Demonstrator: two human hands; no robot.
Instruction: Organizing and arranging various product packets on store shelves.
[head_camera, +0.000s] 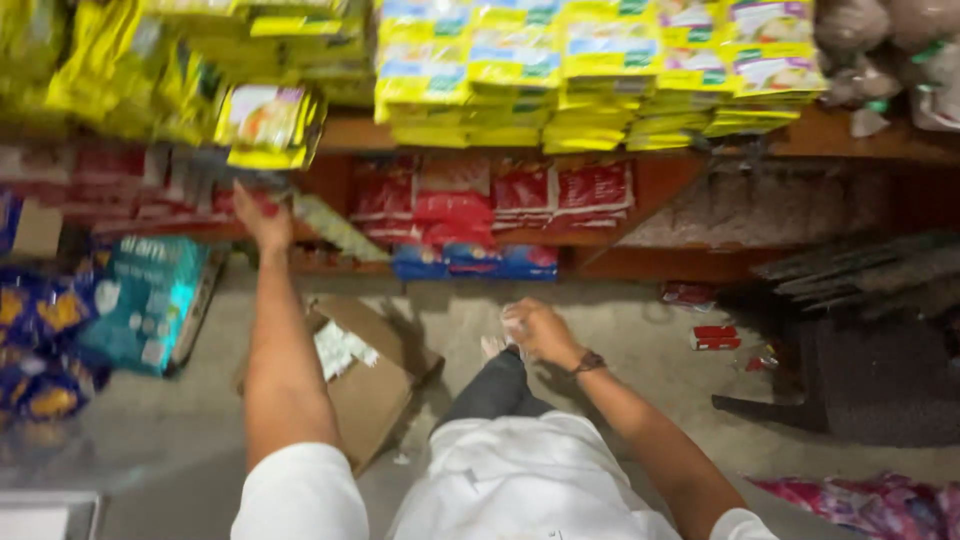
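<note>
Presently catalogued — a shop aisle seen from above, with goods on wooden shelves and a concrete floor.

Left hand (262, 222): raised to the middle shelf, fingers closed about a long pale-green packet (335, 228), which juts rightward from the grip at the shelf's front edge; blur hides how firm the hold is. Above it, yellow packets (268, 125) overhang the upper shelf (352, 132).

Right hand (538, 330): held low over the floor (620, 350), curled loosely around a small crumpled white wrapper (512, 322); how far the fingers are closed cannot be told exactly. A dark wristband is worn on this arm.

Surroundings: red packets (490, 195) stacked on the middle shelf, blue packets (470, 260) beneath them; an open cardboard box (375, 385) on the floor just beside the left arm; a teal pack (150, 295) at left; a small red-and-white carton (715, 337) lying apart at right.

Handling note, offered as judgement — the green packet would best be gripped nearer its middle, since a long soft pack held by one end is likely to sag and catch the shelf lip. It should be slid in level, below the overhanging yellow stock, so that nothing above is dislodged. The wrapper is best kept clear of the shelf meanwhile.
</note>
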